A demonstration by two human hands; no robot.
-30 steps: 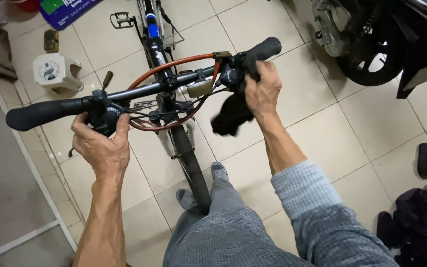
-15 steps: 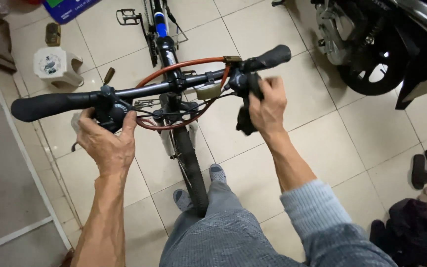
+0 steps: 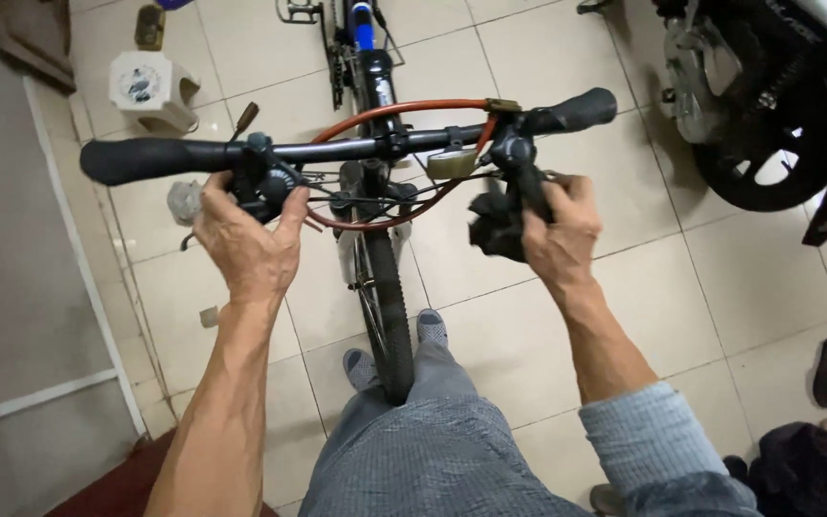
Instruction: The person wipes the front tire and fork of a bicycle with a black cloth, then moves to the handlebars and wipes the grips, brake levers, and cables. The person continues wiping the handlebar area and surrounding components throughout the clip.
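Hands are gripping the controls under the handlebar (image 3: 337,150): the left hand (image 3: 246,239) is closing around the left shifter (image 3: 262,180), while the right hand (image 3: 559,235) is pressing a black rag (image 3: 492,225) against the right brake lever (image 3: 521,172), having slid lower than a moment ago. The front wheel (image 3: 387,306) is standing clamped between the knees.

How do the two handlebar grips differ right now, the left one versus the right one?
The left grip sits lower in the head view; the right grip is angled upward. The left grip shows more of its length than the right grip. The left hand holds the controls beside the left grip; the right hand presses a dark cloth below the right grip. Both are black, and neither is gripped.
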